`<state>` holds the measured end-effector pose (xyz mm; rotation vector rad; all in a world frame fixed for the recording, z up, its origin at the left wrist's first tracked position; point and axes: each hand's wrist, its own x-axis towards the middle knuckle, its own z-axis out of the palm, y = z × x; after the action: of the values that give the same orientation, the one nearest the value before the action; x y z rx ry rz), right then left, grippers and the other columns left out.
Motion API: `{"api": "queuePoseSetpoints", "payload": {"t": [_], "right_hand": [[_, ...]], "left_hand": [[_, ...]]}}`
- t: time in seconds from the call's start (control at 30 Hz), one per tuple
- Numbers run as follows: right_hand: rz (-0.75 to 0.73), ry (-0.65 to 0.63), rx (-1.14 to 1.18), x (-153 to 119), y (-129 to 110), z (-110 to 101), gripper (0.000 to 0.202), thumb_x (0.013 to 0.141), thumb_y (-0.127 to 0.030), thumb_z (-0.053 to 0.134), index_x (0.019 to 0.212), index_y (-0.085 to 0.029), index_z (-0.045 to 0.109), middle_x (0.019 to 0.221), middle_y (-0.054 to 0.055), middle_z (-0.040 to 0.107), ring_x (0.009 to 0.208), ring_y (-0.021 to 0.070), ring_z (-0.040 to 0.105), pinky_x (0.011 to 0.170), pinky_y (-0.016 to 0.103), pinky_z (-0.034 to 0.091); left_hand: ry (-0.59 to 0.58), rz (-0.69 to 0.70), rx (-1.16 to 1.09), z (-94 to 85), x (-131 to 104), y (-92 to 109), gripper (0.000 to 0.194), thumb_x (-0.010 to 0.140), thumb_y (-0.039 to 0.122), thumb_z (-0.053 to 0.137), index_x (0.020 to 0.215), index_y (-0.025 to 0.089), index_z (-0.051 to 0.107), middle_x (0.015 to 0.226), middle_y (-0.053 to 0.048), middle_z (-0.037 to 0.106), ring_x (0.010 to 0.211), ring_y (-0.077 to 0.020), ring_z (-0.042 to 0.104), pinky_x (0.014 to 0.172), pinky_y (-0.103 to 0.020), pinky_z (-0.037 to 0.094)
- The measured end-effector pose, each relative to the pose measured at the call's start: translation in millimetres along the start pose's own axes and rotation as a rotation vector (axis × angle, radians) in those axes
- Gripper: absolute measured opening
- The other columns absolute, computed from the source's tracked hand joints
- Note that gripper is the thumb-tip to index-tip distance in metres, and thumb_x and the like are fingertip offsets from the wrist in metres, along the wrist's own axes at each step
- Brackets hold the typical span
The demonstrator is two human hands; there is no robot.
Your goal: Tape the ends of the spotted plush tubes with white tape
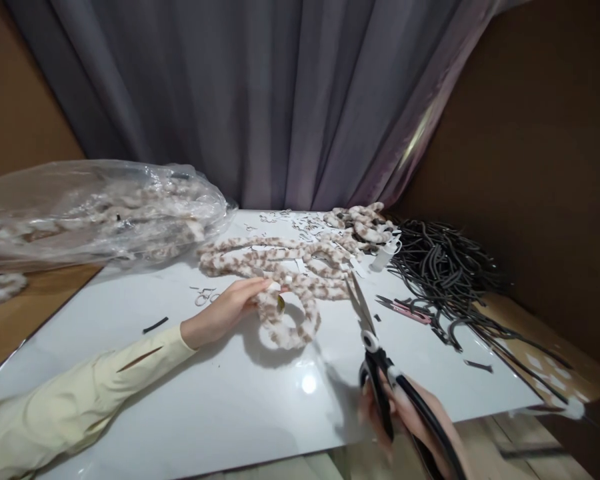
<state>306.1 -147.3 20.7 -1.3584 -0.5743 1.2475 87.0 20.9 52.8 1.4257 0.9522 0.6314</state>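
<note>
My left hand is closed on a fluffy white cord with brown spots, which hangs in a loop above the table. A small yellowish piece shows on the loop beside my fingers; I cannot make out what it is. In my right hand is a pair of large black-handled scissors, with the blades pointing up and away and slightly apart. The blade tips are to the right of the fluffy cord, apart from the loop. More of the same spotted cord lies on the table behind my left hand.
On the white table, a clear plastic bag of fluffy cord lies at left. Black cords are heaped at right, near pink thread snips. Behind are another fluffy pile, scattered scraps and a grey curtain.
</note>
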Motion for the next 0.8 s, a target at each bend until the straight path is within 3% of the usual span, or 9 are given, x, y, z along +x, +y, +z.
{"api": "queuePoseSetpoints", "payload": {"t": [0.13, 0.2, 0.27, 0.43, 0.57, 0.63, 0.67, 0.73, 0.8], "right_hand": [[-0.185, 0.353, -1.008, 28.4, -17.3, -16.5, 0.036, 0.062, -0.054, 0.064, 0.074, -0.021, 0.056, 0.058, 0.002, 0.060, 0.055, 0.0200, 0.054, 0.051, 0.027, 0.039], [-0.153, 0.393, -1.285, 38.8, -20.9, -22.4, 0.035, 0.069, -0.054, 0.054, 0.079, -0.021, 0.055, 0.063, 0.006, 0.063, 0.059, 0.0243, 0.058, 0.052, 0.030, 0.040], [-0.178, 0.347, -1.452, 46.0, -21.0, -27.5, 0.032, 0.076, -0.050, 0.046, 0.083, -0.020, 0.054, 0.071, 0.008, 0.064, 0.065, 0.0265, 0.061, 0.053, 0.031, 0.041], [-0.453, 0.141, -1.637, 61.6, -16.7, -42.9, 0.029, 0.083, -0.042, 0.040, 0.084, -0.016, 0.053, 0.087, 0.013, 0.060, 0.082, 0.0266, 0.060, 0.066, 0.034, 0.045], [-0.492, 0.061, -1.797, 68.4, -31.9, -38.9, 0.023, 0.084, -0.035, 0.045, 0.074, -0.016, 0.055, 0.079, 0.012, 0.060, 0.074, 0.0268, 0.060, 0.064, 0.035, 0.045], [-0.580, 0.047, -1.798, 66.8, -46.3, -20.4, 0.022, 0.085, -0.031, 0.045, 0.078, -0.015, 0.059, 0.081, 0.013, 0.062, 0.074, 0.0281, 0.061, 0.061, 0.036, 0.044], [-0.706, 0.015, -1.724, 65.5, -53.4, -7.0, 0.022, 0.086, -0.031, 0.046, 0.087, -0.015, 0.061, 0.091, 0.014, 0.063, 0.085, 0.0294, 0.061, 0.067, 0.037, 0.045], [-0.918, -0.158, -1.507, 64.6, -64.2, 24.4, 0.026, 0.090, -0.031, 0.043, 0.104, -0.015, 0.059, 0.107, 0.014, 0.062, 0.098, 0.0263, 0.058, 0.080, 0.035, 0.044], [-1.031, -0.377, -1.339, 68.0, -68.7, 55.3, 0.026, 0.090, -0.030, 0.046, 0.106, -0.015, 0.060, 0.106, 0.013, 0.064, 0.098, 0.0230, 0.058, 0.083, 0.032, 0.043]], "left_hand": [[-0.074, 0.083, 0.261, -5.8, -0.1, 7.6, 0.037, 0.084, 0.050, 0.044, 0.084, 0.018, 0.062, 0.090, -0.005, 0.062, 0.085, -0.0205, 0.054, 0.073, -0.027, 0.041], [-0.050, 0.113, 0.387, -8.9, -0.2, 10.4, 0.035, 0.083, 0.050, 0.045, 0.080, 0.018, 0.059, 0.080, -0.002, 0.058, 0.075, -0.0182, 0.051, 0.066, -0.026, 0.039], [-0.043, 0.108, 0.439, -10.8, -0.8, 13.2, 0.036, 0.084, 0.051, 0.043, 0.075, 0.018, 0.055, 0.070, 0.001, 0.051, 0.065, -0.0151, 0.047, 0.059, -0.025, 0.035], [-0.095, 0.014, 0.350, -9.3, -4.8, 19.3, 0.037, 0.082, 0.052, 0.046, 0.068, 0.018, 0.050, 0.064, 0.003, 0.048, 0.060, -0.0139, 0.049, 0.054, -0.024, 0.030], [-0.169, -0.059, 0.274, -5.6, -8.4, 17.4, 0.039, 0.081, 0.055, 0.047, 0.067, 0.019, 0.045, 0.057, 0.004, 0.048, 0.054, -0.0135, 0.051, 0.046, -0.023, 0.023], [-0.167, -0.055, 0.264, -3.1, -9.3, 14.5, 0.037, 0.080, 0.054, 0.049, 0.069, 0.019, 0.045, 0.058, 0.005, 0.047, 0.053, -0.0124, 0.050, 0.046, -0.022, 0.026], [-0.160, -0.041, 0.262, -1.6, -9.7, 12.8, 0.036, 0.080, 0.053, 0.049, 0.070, 0.019, 0.044, 0.059, 0.006, 0.048, 0.053, -0.0121, 0.050, 0.048, -0.022, 0.028], [-0.134, -0.005, 0.269, 1.5, -10.4, 9.3, 0.035, 0.081, 0.052, 0.049, 0.070, 0.019, 0.043, 0.060, 0.006, 0.048, 0.055, -0.0116, 0.050, 0.051, -0.022, 0.032], [-0.102, 0.031, 0.292, 4.3, -11.4, 6.2, 0.035, 0.083, 0.051, 0.047, 0.070, 0.019, 0.042, 0.059, 0.006, 0.048, 0.054, -0.0110, 0.048, 0.052, -0.022, 0.032]]}}
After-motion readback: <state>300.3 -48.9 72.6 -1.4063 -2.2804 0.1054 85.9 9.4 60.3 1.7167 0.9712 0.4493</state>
